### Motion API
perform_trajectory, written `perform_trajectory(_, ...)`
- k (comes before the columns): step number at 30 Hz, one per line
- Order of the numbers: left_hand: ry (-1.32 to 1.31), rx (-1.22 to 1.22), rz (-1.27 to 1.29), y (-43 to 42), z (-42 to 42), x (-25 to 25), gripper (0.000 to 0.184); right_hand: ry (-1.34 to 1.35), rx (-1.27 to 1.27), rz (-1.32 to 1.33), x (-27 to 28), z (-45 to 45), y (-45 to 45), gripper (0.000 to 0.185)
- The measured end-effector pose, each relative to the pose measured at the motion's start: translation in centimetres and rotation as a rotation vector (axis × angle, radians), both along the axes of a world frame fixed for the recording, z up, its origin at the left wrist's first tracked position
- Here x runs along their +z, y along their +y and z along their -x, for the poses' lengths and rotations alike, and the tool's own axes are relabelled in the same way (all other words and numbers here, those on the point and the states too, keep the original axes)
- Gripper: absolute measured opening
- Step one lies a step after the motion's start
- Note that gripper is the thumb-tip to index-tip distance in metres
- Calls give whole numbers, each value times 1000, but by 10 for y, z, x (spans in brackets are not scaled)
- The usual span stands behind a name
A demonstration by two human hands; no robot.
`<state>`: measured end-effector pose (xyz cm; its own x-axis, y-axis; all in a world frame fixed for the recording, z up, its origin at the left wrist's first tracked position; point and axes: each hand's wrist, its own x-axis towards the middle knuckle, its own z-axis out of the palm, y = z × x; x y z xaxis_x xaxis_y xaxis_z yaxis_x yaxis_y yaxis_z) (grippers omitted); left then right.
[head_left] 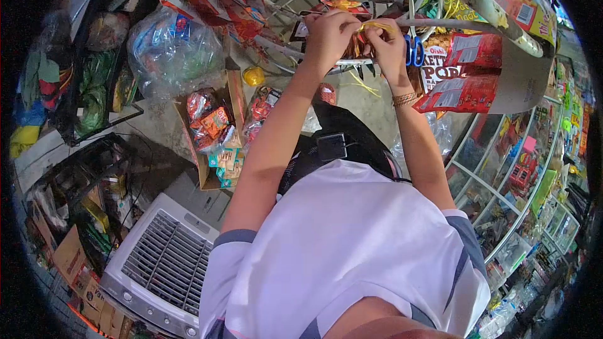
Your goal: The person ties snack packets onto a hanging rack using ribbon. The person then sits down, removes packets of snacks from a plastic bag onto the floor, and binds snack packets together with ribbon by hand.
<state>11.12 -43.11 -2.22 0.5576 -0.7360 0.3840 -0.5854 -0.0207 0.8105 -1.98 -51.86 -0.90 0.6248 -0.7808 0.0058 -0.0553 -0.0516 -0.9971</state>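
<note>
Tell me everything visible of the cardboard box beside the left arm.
The cardboard box is brown, long and open-topped, slanting on what looks like the floor, left of the left forearm. Red and orange packets lie inside, teal-and-white ones at its near end. Left hand and right hand are off it.

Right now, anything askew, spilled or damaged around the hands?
No spill or damage I can make out. The scissors beside the right hand look oddly parked, blades bare and pointing away from the person. A yellow item sits outside the open carton, possibly a stray.
</note>
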Motion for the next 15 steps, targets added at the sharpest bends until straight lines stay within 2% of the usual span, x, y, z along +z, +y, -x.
perform_trajectory(1, 12, -7, -3, 2, 1, -1, 11, -6, 3, -36, 0, 1, 1, 9)
perform_trajectory(7, -42, 42, 11, 2, 9, -4, 8, 21, -49, 150, 0, 1, 8, 13)
perform_trajectory(10, -104, 25, 32, 3, 7, -5, 8, 170, -38, 857, -4, 4, -3, 14)
perform_trajectory(13, -147, 11, 42, 1, 7, -3, 8, 188, -46, 624, 4, 6, 4, 14)
perform_trajectory(15, -154, 5, 29, 1, 7, 0, 8, 199, -140, 757, 10, 14, 4, 14)
